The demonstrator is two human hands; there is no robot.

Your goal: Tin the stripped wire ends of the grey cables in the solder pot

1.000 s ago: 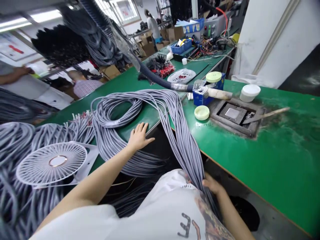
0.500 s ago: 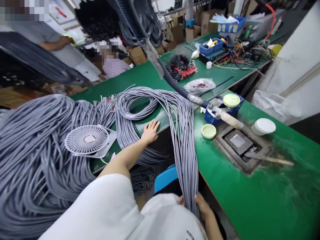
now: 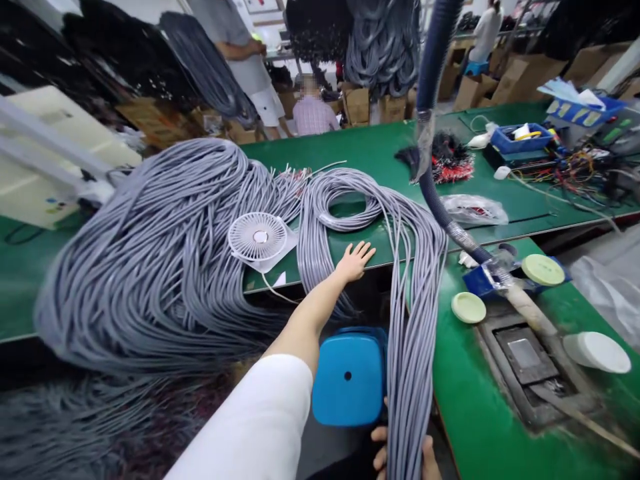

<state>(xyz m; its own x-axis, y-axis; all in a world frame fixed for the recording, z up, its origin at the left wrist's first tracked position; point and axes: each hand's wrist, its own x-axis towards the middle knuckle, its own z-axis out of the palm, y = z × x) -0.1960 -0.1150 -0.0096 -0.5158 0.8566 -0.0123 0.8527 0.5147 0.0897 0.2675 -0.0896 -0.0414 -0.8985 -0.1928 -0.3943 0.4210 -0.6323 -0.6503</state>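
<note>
We have one grey cable bundle point(image 3: 415, 333) in hand: it arches off the far green surface point(image 3: 370, 145), crosses the gap between the two benches and drops towards us. Our right hand point(image 3: 429, 461) is wrapped around its lower part at the bottom edge of the view, the thumb on one side and fingertips on the other, gripping the strands. Our left hand point(image 3: 355, 262) grips nothing; its fingers are open and spread at the front edge of the far surface, between the hanging bundle and the cable coil point(image 3: 346, 203). We cannot tell how firmly it presses there.

We judge the step in hand to be steadying and drawing the cables together at the lower end, with the upper lengths lying on the bench by the coil. The bundle seems to run into that coil, so a next move would call for the right fingers to stay closed around all the strands, and for the free left hand to guide the upper part without dragging the coil, the white fan point(image 3: 258, 237) or the large cable pile point(image 3: 165, 267) beside it. Below, a blue stool point(image 3: 349, 393) stands just beside the bundle.
</note>
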